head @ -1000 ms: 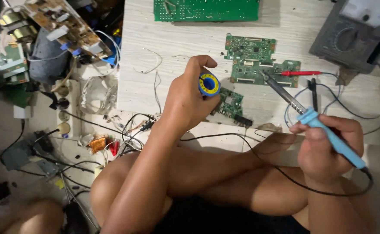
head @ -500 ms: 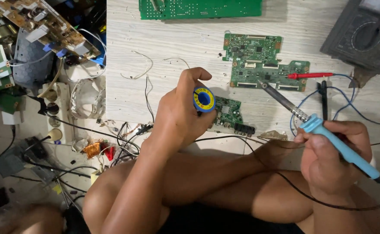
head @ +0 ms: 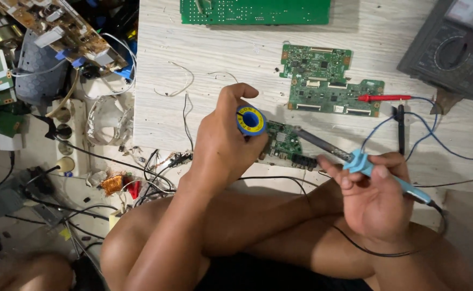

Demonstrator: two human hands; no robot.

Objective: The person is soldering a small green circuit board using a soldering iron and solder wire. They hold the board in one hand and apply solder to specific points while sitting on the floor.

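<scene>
Pale wood-grain board [head: 204, 64] on a cluttered floor carries a small green circuit board [head: 282, 144]; the left hand [head: 223, 143] is clamped on a blue solder spool [head: 251, 120] just above it. The right hand [head: 376, 188] grips a blue-handled soldering iron [head: 355, 159], tip at the board, so soldering appears in hand, and the next move calls for meeting solder and tip at one joint.

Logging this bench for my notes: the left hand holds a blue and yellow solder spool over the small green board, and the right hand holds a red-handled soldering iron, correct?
Nearly. In the head view the soldering iron in the right hand has a light blue handle, not red. The left hand does hold the blue and yellow solder spool over the small green board.
</scene>
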